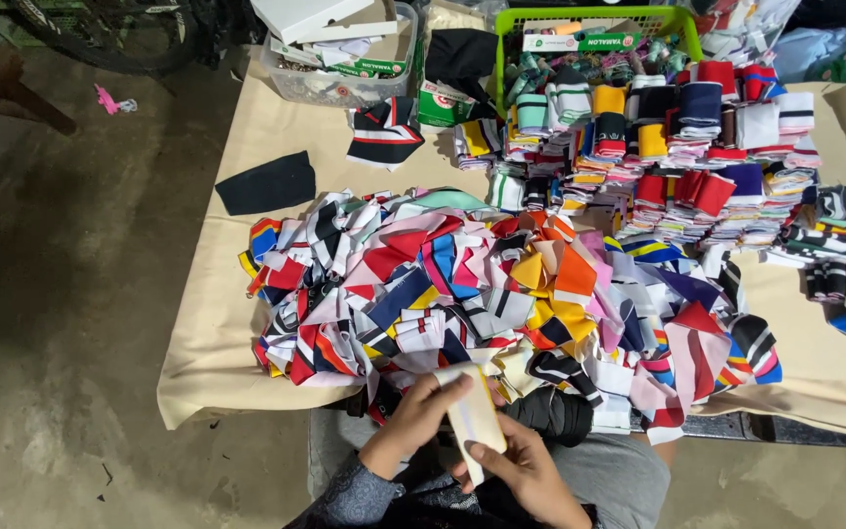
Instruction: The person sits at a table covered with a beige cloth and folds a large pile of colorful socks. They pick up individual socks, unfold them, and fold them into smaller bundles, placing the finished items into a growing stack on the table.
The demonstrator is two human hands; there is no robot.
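Observation:
A cream-white knitted strip (472, 415) is held between both hands over my lap at the bottom centre. My left hand (421, 409) pinches its upper end from the left. My right hand (521, 470) grips the lower end from below, thumb on top. Just beyond the hands lies a big loose heap of striped, many-coloured knitted strips (482, 284) on a cloth-covered table (217, 323). A black folded piece (560, 409) rests at the heap's near edge, beside my right hand.
Folded stacks of knitted pieces (678, 147) fill the far right of the table. A green basket (594, 39) and a clear bin with boxes (345, 49) stand at the back. A black cloth patch (266, 183) lies far left. Bare concrete floor (61, 294) is on the left.

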